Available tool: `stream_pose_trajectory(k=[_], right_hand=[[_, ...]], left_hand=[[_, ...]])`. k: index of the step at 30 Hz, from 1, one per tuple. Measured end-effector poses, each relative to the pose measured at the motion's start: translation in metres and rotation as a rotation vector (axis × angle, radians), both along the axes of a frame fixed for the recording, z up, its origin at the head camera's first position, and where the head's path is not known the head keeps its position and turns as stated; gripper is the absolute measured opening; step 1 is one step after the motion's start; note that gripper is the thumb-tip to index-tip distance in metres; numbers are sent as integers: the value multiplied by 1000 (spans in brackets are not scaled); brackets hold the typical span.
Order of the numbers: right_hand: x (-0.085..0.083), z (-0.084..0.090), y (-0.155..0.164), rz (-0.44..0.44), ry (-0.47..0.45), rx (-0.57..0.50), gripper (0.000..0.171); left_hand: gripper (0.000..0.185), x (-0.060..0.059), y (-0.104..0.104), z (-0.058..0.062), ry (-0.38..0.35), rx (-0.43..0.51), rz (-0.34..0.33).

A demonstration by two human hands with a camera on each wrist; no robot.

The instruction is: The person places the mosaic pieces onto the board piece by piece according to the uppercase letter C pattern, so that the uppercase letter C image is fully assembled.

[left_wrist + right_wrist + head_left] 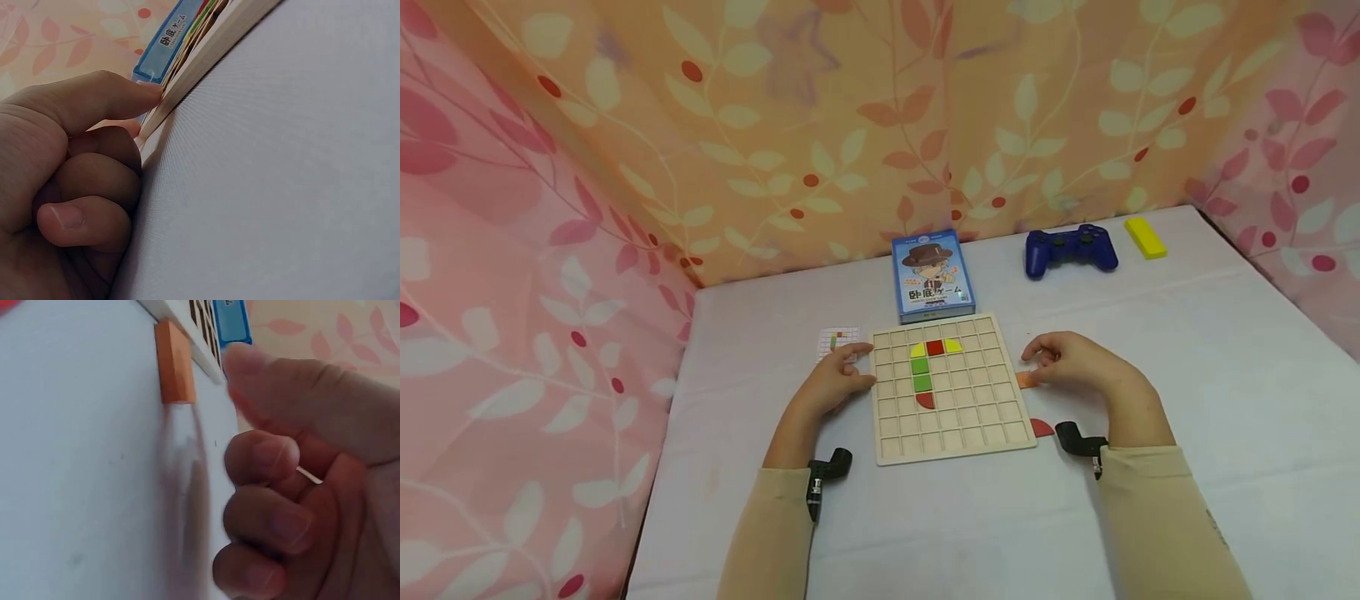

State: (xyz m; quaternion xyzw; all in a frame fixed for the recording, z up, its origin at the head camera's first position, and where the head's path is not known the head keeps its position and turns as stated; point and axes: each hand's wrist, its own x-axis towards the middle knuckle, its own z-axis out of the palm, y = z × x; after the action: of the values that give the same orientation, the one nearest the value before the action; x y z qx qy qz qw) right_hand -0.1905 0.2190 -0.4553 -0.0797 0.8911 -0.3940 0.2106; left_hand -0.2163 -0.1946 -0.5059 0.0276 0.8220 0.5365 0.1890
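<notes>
A wooden grid board (pixel 970 417) lies on the table. Red, yellow and green pieces form a hook shape on it, with a green piece (pixel 921 366) in the upright part. My left hand (pixel 831 385) is at the board's left edge, thumb and index fingertips right at the rim, other fingers curled. Beyond the right edge, my right hand (pixel 1078 362) hovers by an orange block (pixel 175 365), thumb and index finger apart and nothing visible between them. A red rounded piece (pixel 1041 427) lies near the board's lower right corner. A small pattern card (pixel 827 337) is beside my left hand.
Behind the board lies a blue game box (pixel 932 279). Farther right are a dark blue game controller (pixel 1070 248) and a yellow bar (pixel 1146 238). Floral curtains (pixel 820 150) enclose the white-covered table (pixel 925 533) at the back and sides.
</notes>
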Motion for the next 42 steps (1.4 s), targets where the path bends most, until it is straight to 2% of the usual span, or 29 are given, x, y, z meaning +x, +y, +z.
stream_pose_trajectory(k=[4,11,17,21,26,30,36,42], right_hand=[[0,-4,0,32,-55,17,27],[-1,-6,0,14,-28,61,23],[-2,-1,0,-19,-11,100,23],[-1,7,-1,-51,41,107,24],[2,21,-4,-73,149,72,27],[7,32,-8,-79,197,47,27],[13,45,-22,-60,261,18,27],[15,48,-43,-26,283,-35,24]], left_hand=[[63,0,-1,2,6,-19,-3],[63,1,0,2,-9,-20,7],[63,2,0,3,-20,-12,15],[64,3,0,4,-19,-7,11],[64,3,0,6,-14,-16,-1],[64,3,1,5,-13,-20,-1],[63,2,1,3,-10,-26,5],[63,1,1,2,-9,-26,1]])
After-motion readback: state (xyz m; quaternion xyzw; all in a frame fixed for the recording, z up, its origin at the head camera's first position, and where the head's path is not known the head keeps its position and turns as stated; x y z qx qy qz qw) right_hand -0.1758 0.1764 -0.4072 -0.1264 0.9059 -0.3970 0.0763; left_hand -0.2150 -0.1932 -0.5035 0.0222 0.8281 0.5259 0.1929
